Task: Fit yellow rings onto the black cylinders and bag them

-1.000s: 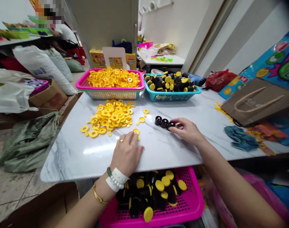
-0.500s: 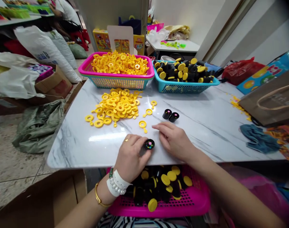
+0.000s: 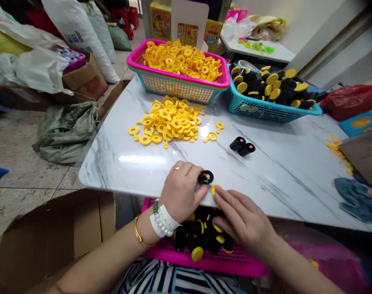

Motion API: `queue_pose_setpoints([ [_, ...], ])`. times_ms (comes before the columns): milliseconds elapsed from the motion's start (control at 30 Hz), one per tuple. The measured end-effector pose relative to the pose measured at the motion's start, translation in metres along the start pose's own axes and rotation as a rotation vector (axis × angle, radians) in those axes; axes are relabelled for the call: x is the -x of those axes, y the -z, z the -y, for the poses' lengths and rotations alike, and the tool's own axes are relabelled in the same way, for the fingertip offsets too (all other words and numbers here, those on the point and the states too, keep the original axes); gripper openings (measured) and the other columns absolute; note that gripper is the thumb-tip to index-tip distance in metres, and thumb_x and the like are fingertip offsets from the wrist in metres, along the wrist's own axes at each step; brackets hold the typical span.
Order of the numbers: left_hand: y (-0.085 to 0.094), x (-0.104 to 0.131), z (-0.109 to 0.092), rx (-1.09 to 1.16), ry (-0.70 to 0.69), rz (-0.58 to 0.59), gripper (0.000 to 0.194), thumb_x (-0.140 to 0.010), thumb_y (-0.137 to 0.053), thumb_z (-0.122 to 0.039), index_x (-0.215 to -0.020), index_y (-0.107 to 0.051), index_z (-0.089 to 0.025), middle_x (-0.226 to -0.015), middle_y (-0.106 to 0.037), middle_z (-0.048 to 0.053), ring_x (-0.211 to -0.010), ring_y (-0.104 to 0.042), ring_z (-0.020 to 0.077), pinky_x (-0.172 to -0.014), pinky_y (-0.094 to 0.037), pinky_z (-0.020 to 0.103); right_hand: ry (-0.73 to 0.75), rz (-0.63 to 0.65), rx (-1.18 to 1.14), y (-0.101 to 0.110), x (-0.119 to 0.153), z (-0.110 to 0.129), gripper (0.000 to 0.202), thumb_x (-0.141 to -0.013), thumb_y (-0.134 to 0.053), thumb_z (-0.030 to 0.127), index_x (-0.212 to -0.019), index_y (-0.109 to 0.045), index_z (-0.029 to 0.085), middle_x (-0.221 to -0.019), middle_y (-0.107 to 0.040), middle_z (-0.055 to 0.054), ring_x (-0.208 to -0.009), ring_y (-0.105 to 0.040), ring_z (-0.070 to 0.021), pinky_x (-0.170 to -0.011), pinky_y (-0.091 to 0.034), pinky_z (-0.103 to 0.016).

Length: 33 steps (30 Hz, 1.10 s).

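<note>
My left hand (image 3: 182,185) wraps round a small black cylinder (image 3: 205,177) close to the table's front edge. The cylinder's open end faces up and shows a pink dot and bright coloured bits inside. At the same edge, my right hand (image 3: 245,218) pinches a yellow ring piece (image 3: 215,190), partly hidden by the fingers. Two more black cylinders (image 3: 246,149) stand side by side farther back on the right. Two loose yellow ring pieces with short tabs (image 3: 212,136) lie left of them, beside a heap of yellow ring pieces (image 3: 173,122).
A pink basket (image 3: 180,75) of yellow ring pieces and a blue basket (image 3: 265,111) of yellow-capped black cylinders stand at the back. Below the table edge, a pink basket (image 3: 235,265) holds more capped cylinders. A blue cloth (image 3: 354,200) and paper bag (image 3: 365,157) sit at right.
My right hand has taken the nearest loose yellow ring piece off the table and brought it to the front edge, by the cylinder. My left hand keeps its hold. The camera view has shifted.
</note>
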State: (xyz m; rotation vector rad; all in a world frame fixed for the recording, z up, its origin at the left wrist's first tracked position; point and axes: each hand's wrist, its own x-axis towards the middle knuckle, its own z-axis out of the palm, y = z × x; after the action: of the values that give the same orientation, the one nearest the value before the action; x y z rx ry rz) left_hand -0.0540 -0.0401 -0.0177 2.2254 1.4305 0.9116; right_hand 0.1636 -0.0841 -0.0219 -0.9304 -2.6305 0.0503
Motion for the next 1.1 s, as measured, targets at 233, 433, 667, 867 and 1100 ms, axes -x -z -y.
queue_pose_setpoints([
  [233,-0.011,-0.003,-0.008,0.036,-0.047,0.051,0.02,-0.085,-0.064,-0.027,-0.103,-0.063,-0.017,-0.094,-0.061,0.007,-0.093,-0.051,0.0247,-0.085,-0.046,0.041,-0.391,-0.258,-0.444,0.016,-0.041,0.004,0.006,-0.09,-0.058,0.015,-0.088,-0.059,0.02,-0.085,-0.065,-0.005,-0.078,-0.061,-0.0171,-0.071,-0.051,-0.032],
  [433,-0.012,-0.003,-0.006,0.027,-0.058,0.052,0.017,-0.088,-0.06,-0.027,-0.102,-0.063,-0.017,-0.093,-0.061,0.006,-0.091,-0.051,0.0231,-0.085,-0.046,0.04,-0.664,-0.217,-0.419,0.006,-0.065,-0.017,0.012,-0.092,-0.056,0.029,-0.084,-0.053,0.021,-0.06,-0.057,0.004,-0.046,-0.052,-0.0098,-0.048,-0.042,-0.023],
  [667,-0.005,-0.002,-0.009,0.081,-0.041,0.126,0.028,-0.084,-0.063,-0.029,-0.11,-0.061,-0.016,-0.097,-0.059,0.008,-0.093,-0.053,0.0248,-0.084,-0.047,0.042,-0.644,-0.245,-0.348,0.0,-0.063,-0.014,0.01,-0.094,-0.053,0.028,-0.087,-0.05,0.022,-0.064,-0.059,0.004,-0.05,-0.056,-0.0098,-0.049,-0.042,-0.021],
  [867,0.005,-0.012,-0.015,0.364,0.091,0.2,0.024,-0.093,-0.054,-0.034,-0.105,-0.066,-0.018,-0.079,-0.057,0.002,-0.07,-0.054,0.0147,-0.065,-0.046,0.028,-0.618,-0.272,-0.228,-0.003,-0.062,-0.014,0.009,-0.093,-0.053,0.027,-0.087,-0.05,0.022,-0.064,-0.06,0.004,-0.049,-0.056,-0.0097,-0.049,-0.042,-0.02],
  [1100,0.009,-0.023,-0.013,0.473,0.176,0.364,0.027,-0.098,-0.043,-0.027,-0.099,-0.068,-0.019,-0.073,-0.064,-0.002,-0.066,-0.055,0.0112,-0.064,-0.041,0.023,-0.597,-0.327,-0.196,-0.007,-0.06,-0.013,0.009,-0.092,-0.056,0.027,-0.087,-0.051,0.02,-0.062,-0.059,0.005,-0.048,-0.056,-0.0087,-0.047,-0.041,-0.019],
])
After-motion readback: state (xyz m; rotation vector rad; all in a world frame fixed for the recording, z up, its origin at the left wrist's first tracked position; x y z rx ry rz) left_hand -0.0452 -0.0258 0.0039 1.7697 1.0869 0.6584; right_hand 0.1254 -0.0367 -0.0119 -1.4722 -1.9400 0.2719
